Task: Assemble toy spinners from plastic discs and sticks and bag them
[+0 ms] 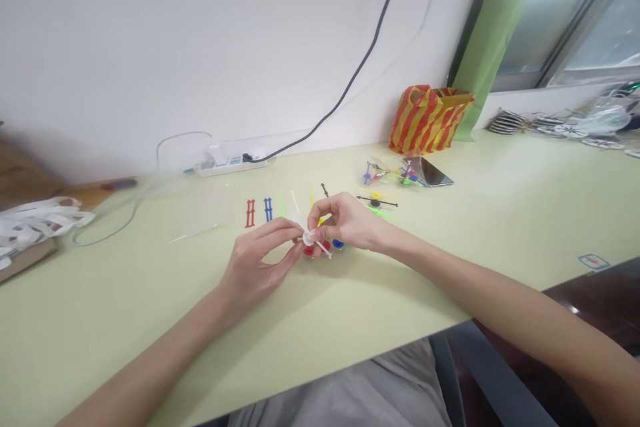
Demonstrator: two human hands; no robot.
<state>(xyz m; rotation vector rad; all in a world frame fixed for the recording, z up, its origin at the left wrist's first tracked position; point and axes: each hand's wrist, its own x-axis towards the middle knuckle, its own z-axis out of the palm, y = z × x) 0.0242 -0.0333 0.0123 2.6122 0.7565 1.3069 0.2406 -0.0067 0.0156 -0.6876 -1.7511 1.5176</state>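
A white arrow spinner (323, 250) with a round middle is pinched between the fingertips of both hands, just above the table. My left hand (263, 250) is closed on it from the left, and my right hand (347, 220) grips its round middle from above. Beneath the fingers lie red round pieces (309, 251) and a blue round piece (339, 244), partly hidden. Beyond the hands, loose arrows lie in a row: red arrows (251, 213), blue arrows (269, 209), a white arrow (295, 201) and a black arrow (325, 190). Green and yellow ones are partly covered.
To the right of my right hand lies a black arrow spinner (385, 203) with yellow and green ones. Behind are bagged colourful spinners (375, 173), a tablet (434, 172) and a striped bag (425, 121). A power strip (233, 165) runs along the wall; white strips (40, 223) lie left.
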